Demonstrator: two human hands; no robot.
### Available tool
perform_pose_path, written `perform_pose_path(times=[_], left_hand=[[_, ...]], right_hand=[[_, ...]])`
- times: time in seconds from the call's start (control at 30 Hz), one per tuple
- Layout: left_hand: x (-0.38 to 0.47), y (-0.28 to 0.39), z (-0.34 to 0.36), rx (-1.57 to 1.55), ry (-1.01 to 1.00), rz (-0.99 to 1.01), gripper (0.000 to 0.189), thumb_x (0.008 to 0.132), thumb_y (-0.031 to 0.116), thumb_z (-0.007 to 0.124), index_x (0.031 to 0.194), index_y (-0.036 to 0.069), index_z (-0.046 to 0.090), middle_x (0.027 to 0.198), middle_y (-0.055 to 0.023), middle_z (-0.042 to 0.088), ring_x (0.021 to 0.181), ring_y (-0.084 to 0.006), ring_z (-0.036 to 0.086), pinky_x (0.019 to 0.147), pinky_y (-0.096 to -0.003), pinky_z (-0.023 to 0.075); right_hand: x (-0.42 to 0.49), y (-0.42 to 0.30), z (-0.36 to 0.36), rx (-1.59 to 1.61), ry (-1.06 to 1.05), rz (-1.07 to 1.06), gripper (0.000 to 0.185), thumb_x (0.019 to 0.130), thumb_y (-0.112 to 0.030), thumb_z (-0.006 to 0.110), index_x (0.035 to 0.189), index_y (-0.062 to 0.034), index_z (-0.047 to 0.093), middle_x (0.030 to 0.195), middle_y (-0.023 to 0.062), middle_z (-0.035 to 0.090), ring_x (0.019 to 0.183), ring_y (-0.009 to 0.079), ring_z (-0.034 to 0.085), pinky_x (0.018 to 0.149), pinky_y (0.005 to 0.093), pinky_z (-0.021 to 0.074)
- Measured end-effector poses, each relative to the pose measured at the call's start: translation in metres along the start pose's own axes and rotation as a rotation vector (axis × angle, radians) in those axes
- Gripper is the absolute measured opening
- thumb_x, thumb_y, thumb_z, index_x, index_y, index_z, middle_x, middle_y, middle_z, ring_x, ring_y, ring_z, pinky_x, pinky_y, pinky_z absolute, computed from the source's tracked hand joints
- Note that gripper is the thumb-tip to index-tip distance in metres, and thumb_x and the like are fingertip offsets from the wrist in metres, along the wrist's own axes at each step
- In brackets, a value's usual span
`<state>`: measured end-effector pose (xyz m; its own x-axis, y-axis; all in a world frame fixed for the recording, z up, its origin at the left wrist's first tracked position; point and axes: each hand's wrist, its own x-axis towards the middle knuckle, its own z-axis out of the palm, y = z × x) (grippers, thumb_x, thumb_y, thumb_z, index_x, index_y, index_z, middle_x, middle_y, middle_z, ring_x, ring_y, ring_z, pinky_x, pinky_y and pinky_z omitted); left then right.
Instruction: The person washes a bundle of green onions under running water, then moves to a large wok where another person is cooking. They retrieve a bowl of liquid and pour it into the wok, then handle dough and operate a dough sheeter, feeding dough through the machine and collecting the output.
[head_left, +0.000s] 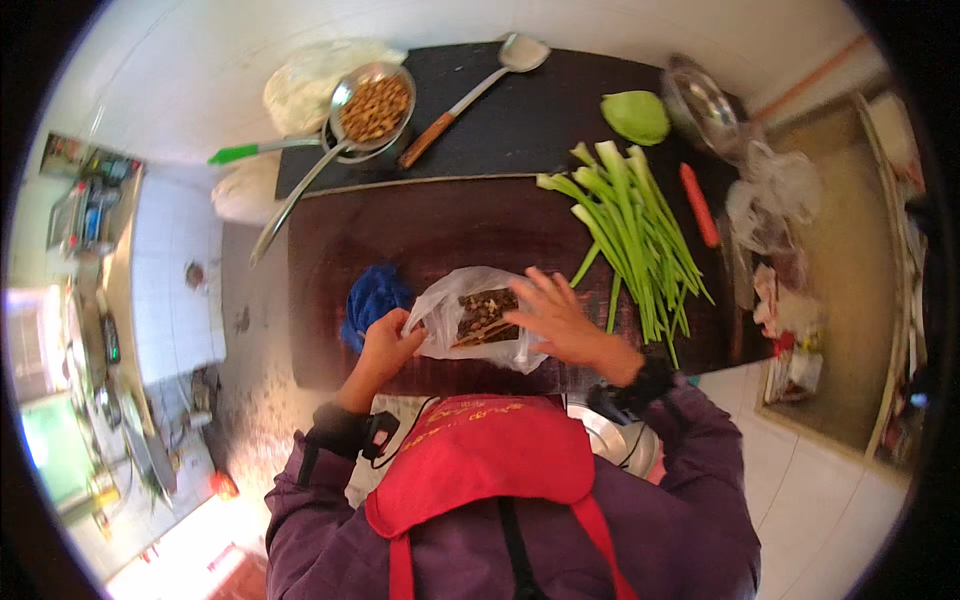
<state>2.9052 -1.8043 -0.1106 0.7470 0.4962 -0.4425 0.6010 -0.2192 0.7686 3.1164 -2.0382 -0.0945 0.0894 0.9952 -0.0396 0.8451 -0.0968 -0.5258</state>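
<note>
A translucent white plastic bag (442, 304) lies with its mouth spread on the dark wooden table (375, 225) right before me. Inside it are brown dried pieces (487, 309) that look like spices, with thin stick-like bits among them. My left hand (388, 349) pinches the bag's left rim between thumb and fingers. Over the bag's right side, my right hand (566, 322) spreads its fingers and grips nothing; whether its fingertips touch the bag or its contents I cannot tell. A crumpled blue cloth (373, 300) rests just beyond my left hand.
Long green vegetable stalks (630, 240) lie right of the bag, beside a carrot (699, 206). Along the back are a long-handled metal ladle (300, 199) below brown nuts or beans (375, 107), a wooden-handled turner (472, 94), a pale green vegetable piece (635, 117) and a metal bowl (703, 105).
</note>
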Motion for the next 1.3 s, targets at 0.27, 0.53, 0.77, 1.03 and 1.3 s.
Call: perform_pose_path(times=[0.27,0.53,0.77,1.03,1.3], left_hand=[[-0.013,0.092,0.002,0.257,-0.123,0.861,0.015,0.068,0.006,0.066,0.08,0.002,0.059,0.076,-0.0146,0.058,0.068,-0.0297,0.057,0.06,-0.035,0.0451],[-0.005,0.118,0.029,0.236,-0.079,1.309,0.018,0.067,0.003,0.068,0.079,0.002,0.055,0.095,-0.0151,0.055,0.082,-0.0296,0.055,0.074,-0.0363,0.0445],[0.01,0.081,0.068,0.192,-0.326,1.208,0.014,0.068,0.003,0.063,0.071,0.001,0.049,0.071,-0.0142,0.051,0.067,-0.0312,0.052,0.062,-0.0395,0.0418],[0.002,0.087,0.072,0.102,-0.207,1.272,0.015,0.069,0.004,0.064,0.073,0.0,0.05,0.084,-0.0154,0.054,0.076,-0.0291,0.055,0.068,-0.036,0.0446],[0.007,0.072,0.081,-0.061,-0.258,0.989,0.014,0.069,-0.001,0.059,0.074,0.002,0.046,0.079,-0.0079,0.052,0.068,-0.0149,0.049,0.063,-0.0266,0.0419]], right_hand=[[0.006,-0.031,0.023,1.305,0.843,0.308,0.023,0.082,-0.027,0.063,0.082,-0.0034,0.062,0.069,0.0078,0.062,0.055,0.0144,0.059,0.047,0.0259,0.0449],[0.057,-0.029,0.055,0.251,0.914,0.527,0.017,0.072,-0.014,0.056,0.065,0.0019,0.057,0.066,0.0207,0.059,0.064,0.039,0.058,0.057,0.0454,0.0442],[0.004,-0.026,0.073,1.27,0.491,0.482,0.009,0.078,-0.01,0.052,0.081,-0.0026,0.057,0.071,0.0088,0.057,0.066,0.0214,0.057,0.059,0.0357,0.0482],[-0.006,-0.03,0.072,1.505,0.768,0.347,0.014,0.081,-0.013,0.048,0.079,-0.0017,0.056,0.066,0.0121,0.057,0.055,0.0219,0.059,0.047,0.0341,0.0481],[0.004,-0.051,0.054,1.076,0.347,0.512,0.026,0.076,0.0,0.049,0.103,-0.0016,0.047,0.063,0.0097,0.053,0.048,0.0192,0.056,0.041,0.0323,0.0442]])
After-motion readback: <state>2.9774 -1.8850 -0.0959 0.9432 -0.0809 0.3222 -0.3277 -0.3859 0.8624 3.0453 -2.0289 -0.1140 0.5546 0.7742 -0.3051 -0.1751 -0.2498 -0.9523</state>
